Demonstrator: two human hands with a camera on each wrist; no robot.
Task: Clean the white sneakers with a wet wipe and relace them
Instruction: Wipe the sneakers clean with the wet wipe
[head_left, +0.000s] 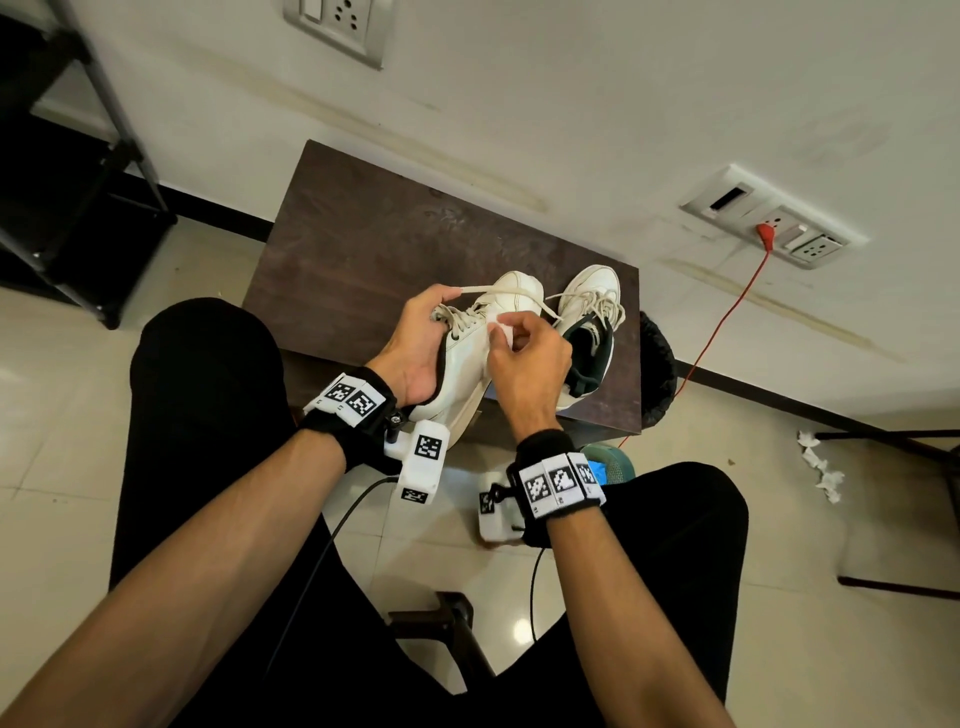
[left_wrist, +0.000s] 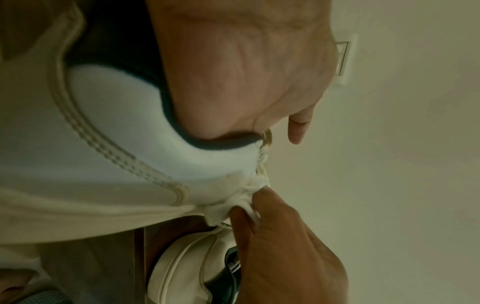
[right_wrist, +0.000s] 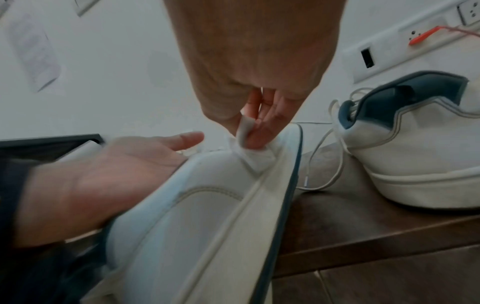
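— While my left hand (head_left: 415, 343) reaches into the collar of the near sneaker (head_left: 470, 358), what does my right do?
— Right hand (head_left: 524, 358) pinches the wipe (right_wrist: 250, 152), pressed on that sneaker's side, by the laces.
— Left grip?
— Thumb inside, fingers curled round the collar; sneaker tilted on the table (head_left: 374, 244).
— Second sneaker (head_left: 587, 317)?
— Just right of my right hand, on its sole, laces loose.

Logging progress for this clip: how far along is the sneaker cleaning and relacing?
Done: cannot tell. In hand: the left hand holds the tilted near sneaker while the right hand pinches a wet wipe against its side. Left: the second sneaker sits on the table, laces loose; relacing not begun.
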